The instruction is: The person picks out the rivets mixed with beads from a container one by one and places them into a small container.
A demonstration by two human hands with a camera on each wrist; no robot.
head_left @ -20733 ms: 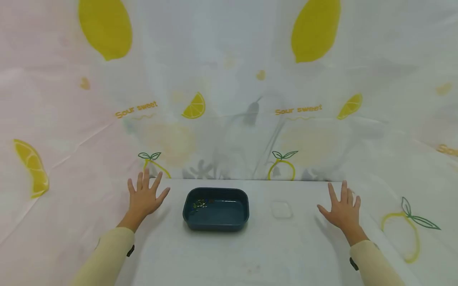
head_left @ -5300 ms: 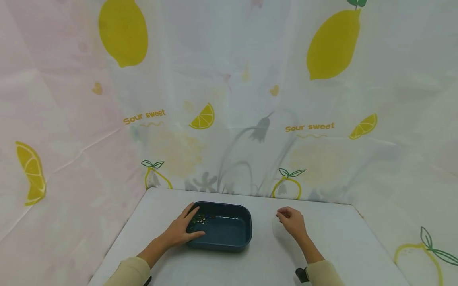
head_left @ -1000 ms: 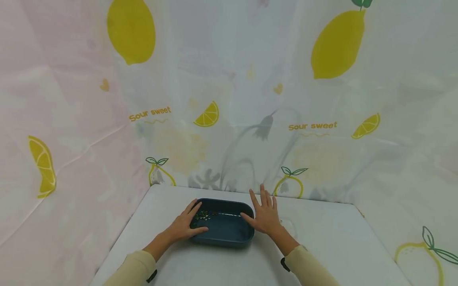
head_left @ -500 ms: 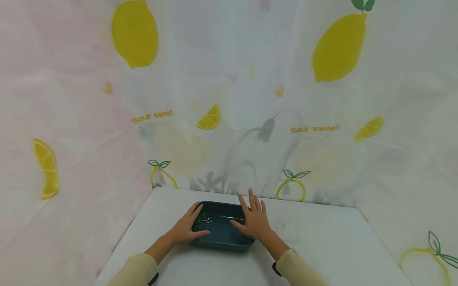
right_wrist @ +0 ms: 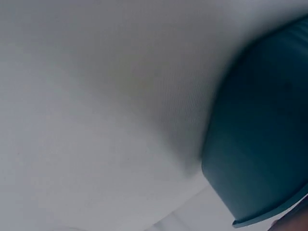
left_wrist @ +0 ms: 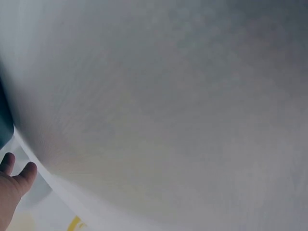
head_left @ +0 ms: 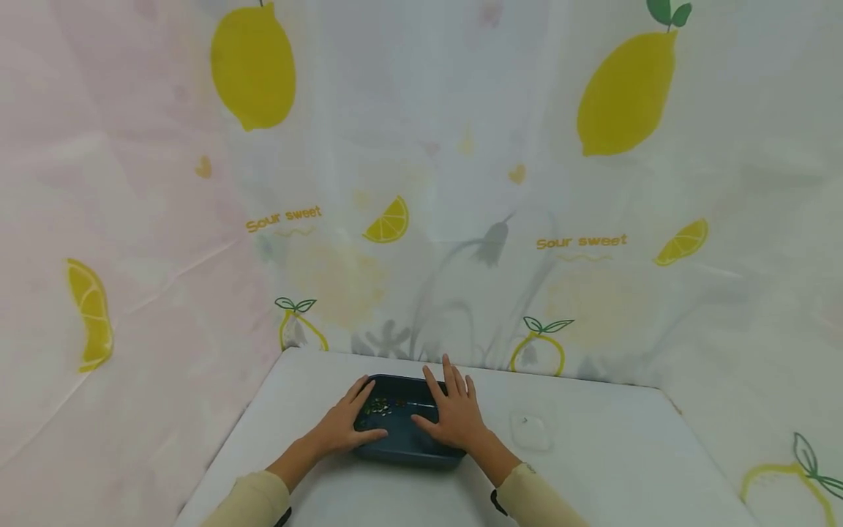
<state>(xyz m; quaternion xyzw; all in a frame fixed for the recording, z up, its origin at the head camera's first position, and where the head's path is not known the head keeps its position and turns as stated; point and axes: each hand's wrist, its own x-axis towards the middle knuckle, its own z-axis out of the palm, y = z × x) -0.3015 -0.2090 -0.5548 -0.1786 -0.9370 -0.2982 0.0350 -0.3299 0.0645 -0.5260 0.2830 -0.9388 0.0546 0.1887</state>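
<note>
A dark blue rectangular tray [head_left: 408,457] stands on the white table, and its outer wall fills the right of the right wrist view. Small shiny multicoloured pieces [head_left: 378,407] lie in its back left part. My left hand [head_left: 337,426] rests at the tray's left end, fingers at the rim and thumb reaching over the inside. With fingers spread, my right hand [head_left: 459,419] is over the tray's right end and hides part of it. To the right lies a small clear square dish [head_left: 536,438] with a tiny speck-like piece [head_left: 525,420] in it.
The white table [head_left: 606,454] reaches back to a fabric wall [head_left: 435,183] printed with lemons and lettering. Similar fabric hangs at the left and right sides. A dark band [head_left: 498,502] sits at the right sleeve's cuff.
Around five seconds ago the right hand's fingertips were together near the clear dish. Since then it has spread its fingers and moved left over the tray. The left hand stays at the tray.
</note>
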